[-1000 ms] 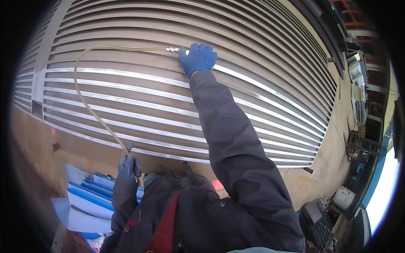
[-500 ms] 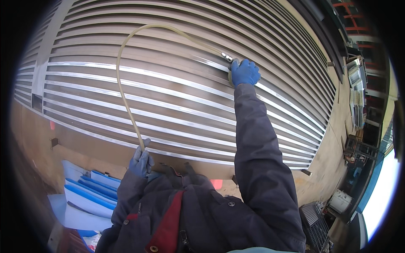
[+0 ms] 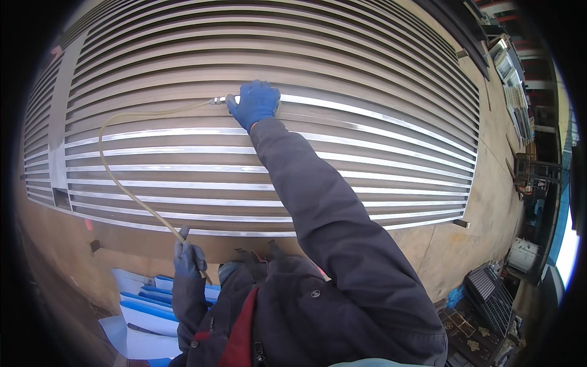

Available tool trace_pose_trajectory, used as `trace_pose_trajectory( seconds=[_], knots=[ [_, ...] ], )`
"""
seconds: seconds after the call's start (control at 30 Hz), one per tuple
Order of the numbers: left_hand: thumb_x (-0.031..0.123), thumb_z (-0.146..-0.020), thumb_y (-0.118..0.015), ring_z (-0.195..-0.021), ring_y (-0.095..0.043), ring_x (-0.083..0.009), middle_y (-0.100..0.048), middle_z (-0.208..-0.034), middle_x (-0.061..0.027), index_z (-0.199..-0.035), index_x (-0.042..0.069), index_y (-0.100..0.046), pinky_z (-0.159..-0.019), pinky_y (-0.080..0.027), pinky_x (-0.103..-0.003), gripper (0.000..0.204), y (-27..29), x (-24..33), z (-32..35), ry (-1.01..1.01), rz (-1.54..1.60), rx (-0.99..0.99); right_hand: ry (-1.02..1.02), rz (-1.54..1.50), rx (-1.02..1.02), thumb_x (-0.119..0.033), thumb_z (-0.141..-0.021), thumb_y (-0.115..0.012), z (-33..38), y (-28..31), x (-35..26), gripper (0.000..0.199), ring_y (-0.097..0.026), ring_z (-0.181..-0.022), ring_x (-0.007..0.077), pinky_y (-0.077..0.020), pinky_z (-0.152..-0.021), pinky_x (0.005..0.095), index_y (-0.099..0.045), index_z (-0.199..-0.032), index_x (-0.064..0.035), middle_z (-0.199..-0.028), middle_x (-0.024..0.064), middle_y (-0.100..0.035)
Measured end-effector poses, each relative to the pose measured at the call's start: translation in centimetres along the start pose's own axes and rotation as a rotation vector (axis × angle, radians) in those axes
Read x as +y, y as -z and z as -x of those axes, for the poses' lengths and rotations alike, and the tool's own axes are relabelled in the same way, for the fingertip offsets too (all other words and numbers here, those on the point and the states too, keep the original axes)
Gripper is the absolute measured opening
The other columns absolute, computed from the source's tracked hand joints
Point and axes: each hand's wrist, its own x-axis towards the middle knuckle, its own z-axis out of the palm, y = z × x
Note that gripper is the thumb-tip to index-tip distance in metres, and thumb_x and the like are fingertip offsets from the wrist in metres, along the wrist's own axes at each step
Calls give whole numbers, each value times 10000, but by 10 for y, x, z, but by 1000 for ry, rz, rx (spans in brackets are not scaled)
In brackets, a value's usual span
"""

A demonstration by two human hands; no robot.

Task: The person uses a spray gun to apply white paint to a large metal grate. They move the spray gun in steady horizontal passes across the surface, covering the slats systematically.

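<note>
Small metal nozzle (image 3: 219,101) on thin yellowish hose (image 3: 131,194), aimed left along far slats of long brown-and-silver slatted metal panel (image 3: 367,73). Clenched by blue-gloved right hand (image 3: 257,103) at full reach. Near left, blue-gloved left hand (image 3: 188,259) closed on hose, taking up slack.

Blue-and-white sheets (image 3: 143,306) stacked lower left, dark metal grates (image 3: 483,306) lower right, white container (image 3: 523,254)
</note>
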Motion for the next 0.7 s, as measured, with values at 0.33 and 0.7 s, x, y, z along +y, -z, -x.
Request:
trace_pose_trajectory(
  seconds=[0.33,0.7],
  knots=[
    [267,-1150,-446,-546,-455,-33,-570,-742,13,-1571,109,-464,-507,-407,-196,450,-67,10,-6,155,-213,-177,-315,151,169,-652,-1005,-463,38,2,255,584,-650,-1093,307,-482,-884,542,-749,-1140,-162,-1151,103,-696],
    [270,-1146,-457,-573,-450,-27,-569,-725,27,-1562,128,-492,-539,-400,-195,441,-86,5,-5,146,-350,-334,-562,75,201,-649,-983,-520,94,-4,366,567,-653,-1162,362,-544,-933,506,-754,-1128,-153,-1202,144,-705]
  ],
)
